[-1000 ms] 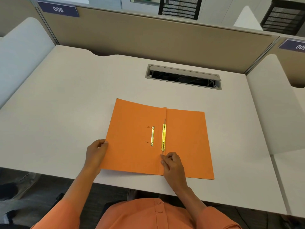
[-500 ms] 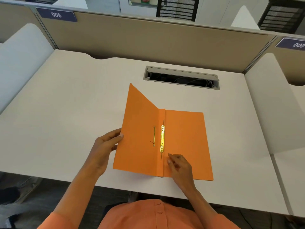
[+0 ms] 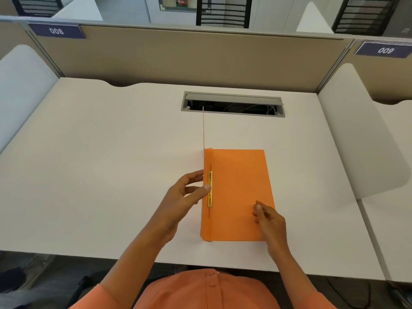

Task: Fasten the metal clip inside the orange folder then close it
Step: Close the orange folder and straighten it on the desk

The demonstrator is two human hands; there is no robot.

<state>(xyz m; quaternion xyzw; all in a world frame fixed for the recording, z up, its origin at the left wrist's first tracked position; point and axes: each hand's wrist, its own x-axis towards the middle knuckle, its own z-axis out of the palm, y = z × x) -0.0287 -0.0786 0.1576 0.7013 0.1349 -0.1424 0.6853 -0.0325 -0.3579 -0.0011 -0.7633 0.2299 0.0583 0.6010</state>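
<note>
Office cubicle partitions in beige surround a pale tabletop point(image 3: 89, 175). A blue label point(image 3: 56, 31) reading 008 sits on the partition at the far left.

Left hand point(image 3: 185, 195): positioned left of centre, fingers spread and extended. The thumb and fingertips grip the raised front cover point(image 3: 203, 139) of the orange folder point(image 3: 238, 192) along its left side. The cover stands nearly vertical and is seen edge-on, so it appears as a thin line rising toward the cable slot point(image 3: 233, 104).

Metal clip point(image 3: 210, 189): a gold strip lying flat along the spine side of the folder's back panel, just beside the left thumb. Whether its prongs are locked cannot be told at this resolution.

Orange folder: the back panel lies flat on the tabletop, near the front edge and slightly right of centre, with its spine on the left.

Right hand point(image 3: 268, 219): rests on the lower right portion of the back panel. The fingers are loosely curled and press down on the panel; the hand grasps nothing.

A second blue label point(image 3: 385, 50), reading 009, is mounted on the partition at the far right.
</note>
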